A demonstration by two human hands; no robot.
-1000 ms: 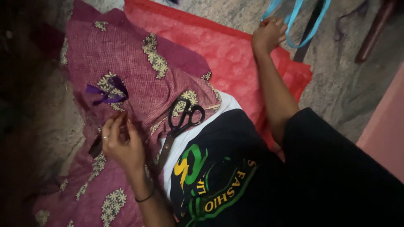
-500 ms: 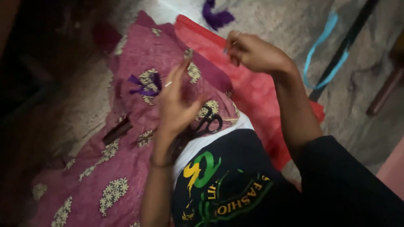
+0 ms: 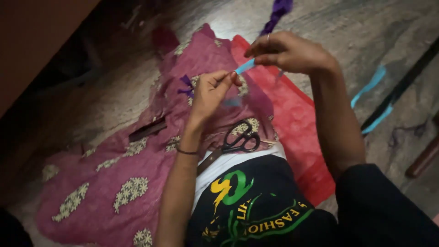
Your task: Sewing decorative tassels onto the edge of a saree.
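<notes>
Left hand (image 3: 212, 91) and right hand (image 3: 288, 52) pinch a thin light-blue ribbon strip (image 3: 245, 67) with closed fingers above the black-handled scissors (image 3: 241, 137)

Left hand (image 3: 211, 91), right hand (image 3: 288, 52) pinched, raised.

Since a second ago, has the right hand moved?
Yes. The right hand has come in from the floor beyond the red cloth to pinch a blue strip over it.

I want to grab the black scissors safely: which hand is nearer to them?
Left. The left hand is raised just above the scissors, with its wrist beside them; the right hand is farther up, over the red cloth.
</notes>
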